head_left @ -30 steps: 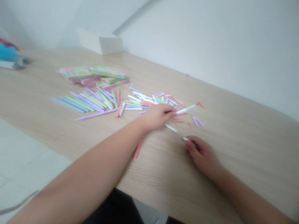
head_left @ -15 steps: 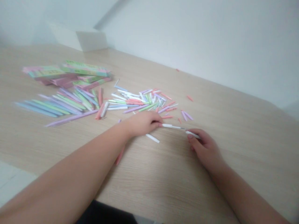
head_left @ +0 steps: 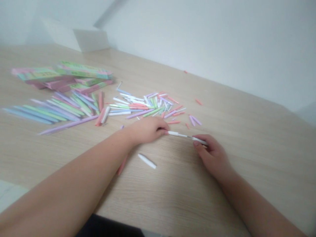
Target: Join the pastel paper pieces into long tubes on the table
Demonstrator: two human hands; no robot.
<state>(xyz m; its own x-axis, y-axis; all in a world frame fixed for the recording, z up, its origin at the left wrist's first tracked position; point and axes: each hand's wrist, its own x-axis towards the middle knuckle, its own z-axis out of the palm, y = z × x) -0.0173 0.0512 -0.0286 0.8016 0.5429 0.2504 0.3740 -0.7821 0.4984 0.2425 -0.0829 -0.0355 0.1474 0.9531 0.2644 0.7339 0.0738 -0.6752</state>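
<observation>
My left hand (head_left: 150, 129) is closed in a pinch on a slim white pen (head_left: 173, 133), whose thin tip points right. My right hand (head_left: 213, 154) grips a short white pen part (head_left: 200, 141) between thumb and fingers. The tip of the pen meets the near end of this part; whether it has entered cannot be made out. Below my left wrist a loose white pen part (head_left: 147, 161) lies on the wooden table (head_left: 172, 191). A coral-red pen part (head_left: 122, 166) is half hidden behind my left forearm.
Beyond my left hand spreads a pile of pastel pen parts (head_left: 148, 105). Longer pastel pens (head_left: 56, 112) lie in a row to the left, with printed boxes (head_left: 84, 70) stacked behind. A white box (head_left: 91, 40) stands near the wall. Small coral parts (head_left: 198, 102) are scattered right.
The pen tip and the part in my right hand have come together, closing the small gap. The loose white part has shifted toward me and left, out from under my left hand.
</observation>
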